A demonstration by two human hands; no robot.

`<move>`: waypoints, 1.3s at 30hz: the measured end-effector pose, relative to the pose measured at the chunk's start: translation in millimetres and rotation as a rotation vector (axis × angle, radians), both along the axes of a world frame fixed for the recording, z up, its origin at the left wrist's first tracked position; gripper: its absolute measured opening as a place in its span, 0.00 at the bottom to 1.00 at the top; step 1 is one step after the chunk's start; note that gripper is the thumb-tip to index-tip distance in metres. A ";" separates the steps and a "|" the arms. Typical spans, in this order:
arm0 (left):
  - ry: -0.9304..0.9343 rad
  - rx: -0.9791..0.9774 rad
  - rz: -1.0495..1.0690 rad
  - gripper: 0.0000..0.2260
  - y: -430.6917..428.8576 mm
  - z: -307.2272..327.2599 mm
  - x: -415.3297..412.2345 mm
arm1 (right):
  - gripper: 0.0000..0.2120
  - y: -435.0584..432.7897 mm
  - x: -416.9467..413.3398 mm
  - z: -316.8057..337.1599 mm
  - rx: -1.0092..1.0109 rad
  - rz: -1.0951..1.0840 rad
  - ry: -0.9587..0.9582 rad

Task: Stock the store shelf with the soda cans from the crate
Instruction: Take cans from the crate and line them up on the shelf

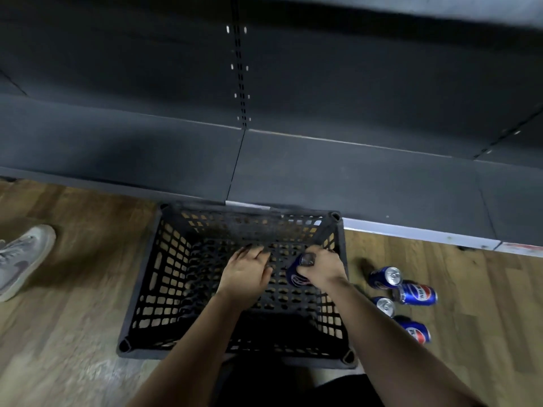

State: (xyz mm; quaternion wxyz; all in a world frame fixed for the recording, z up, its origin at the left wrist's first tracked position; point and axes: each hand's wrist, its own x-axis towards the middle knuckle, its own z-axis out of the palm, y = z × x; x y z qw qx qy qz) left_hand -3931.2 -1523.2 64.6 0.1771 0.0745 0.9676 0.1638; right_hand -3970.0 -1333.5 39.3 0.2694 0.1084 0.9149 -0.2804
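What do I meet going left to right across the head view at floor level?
shoe → crate wall → left hand → held can → right hand → floor cans

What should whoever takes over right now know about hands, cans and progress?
Left hand: open, inside the crate, holding nothing.
Right hand: grips a blue can inside the crate, near its right wall.
Four other cans sit on the floor right of the crate.
Done: no can shows on the shelf.
Left: shelve the held can, then likely the floor ones.
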 end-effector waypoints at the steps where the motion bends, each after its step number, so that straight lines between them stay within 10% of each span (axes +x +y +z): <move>1: 0.006 0.008 0.006 0.23 1.1 24.2 2.0 | 0.20 0.2 -0.1 26.6 -0.017 -0.012 0.003; 23: 0.230 0.236 -0.066 0.34 33.5 526.9 -73.4 | 0.15 11.2 -72.9 634.1 0.020 0.148 0.314; 39: 0.535 0.525 0.095 0.25 97.5 656.3 -151.7 | 0.34 65.8 -110.2 727.6 -0.487 -0.062 0.610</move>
